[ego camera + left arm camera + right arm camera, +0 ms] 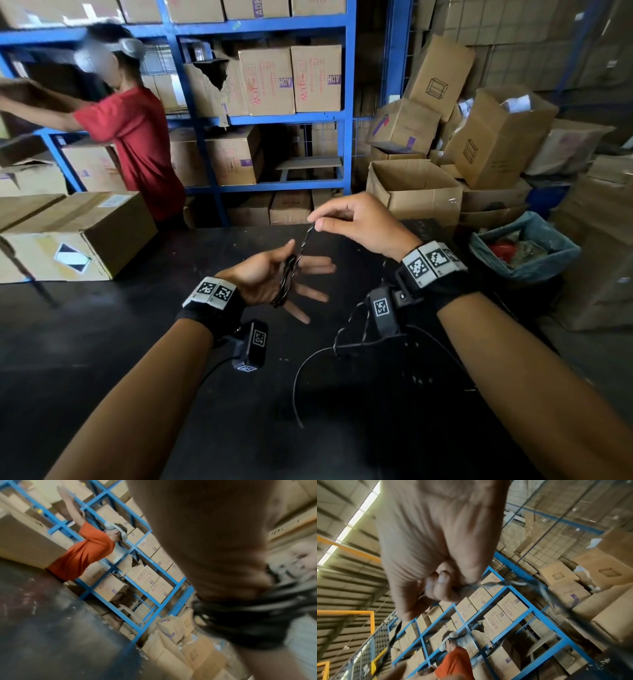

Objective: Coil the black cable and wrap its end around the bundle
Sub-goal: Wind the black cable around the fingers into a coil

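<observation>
The black twisted cable (286, 277) is looped in several turns around my left hand (301, 270), which is held palm up over the black table (137, 342) with its fingers straight and spread. From the coil a strand rises up and right to my right hand (317, 221), which pinches it between thumb and forefinger. More slack cable (346, 329) hangs under my right wrist onto the table. In the left wrist view the coil (248, 615) is a black blur across the palm (205, 540). The right wrist view shows curled fingers (440, 582) pinching the strand (505, 583).
A sealed cardboard box (78, 233) sits on the table's left. Behind it a person in a red shirt (137, 137) reaches into blue shelving (347, 120) full of boxes. Open cartons (411, 188) and a lined bin (524, 246) stand to the right.
</observation>
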